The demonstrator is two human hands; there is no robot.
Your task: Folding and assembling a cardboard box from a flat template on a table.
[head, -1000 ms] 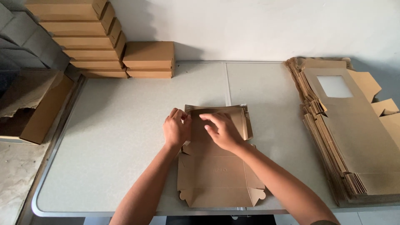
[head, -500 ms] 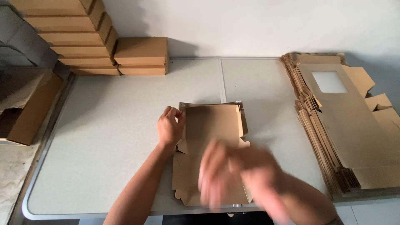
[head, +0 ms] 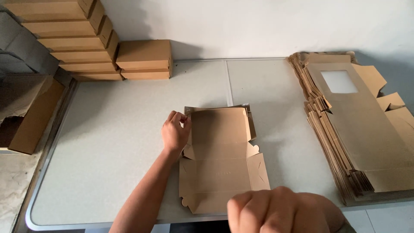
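White wall behind; a pale grey surface (head: 116, 142) with a rounded metal edge is seen from above, a seam running down its middle.

Near the front edge, at the middle of the surface, a flat brown cardboard box blank (head: 220, 159) is laid out, its far panel folded over and creases showing across it.

The left hand (head: 174, 131) is set at the blank's upper left corner, fingers curled and pinching the edge of the folded flap. The forearm is stretched in from the near edge.

The right hand (head: 280, 211) is held close to the camera, blurred, over the near edge of the blank; it is closed into a loose fist, and whether anything is gripped in it cannot be told.

On the right, well apart from the hands, a thick stack of flat blanks (head: 353, 129) is piled, the top one with a rectangular window cut-out.

At the far left corner, folded boxes (head: 144, 58) are stacked, with a taller stack (head: 64, 39) just beside them.

Off the surface at the left, loose cardboard pieces (head: 26, 112) are seen.
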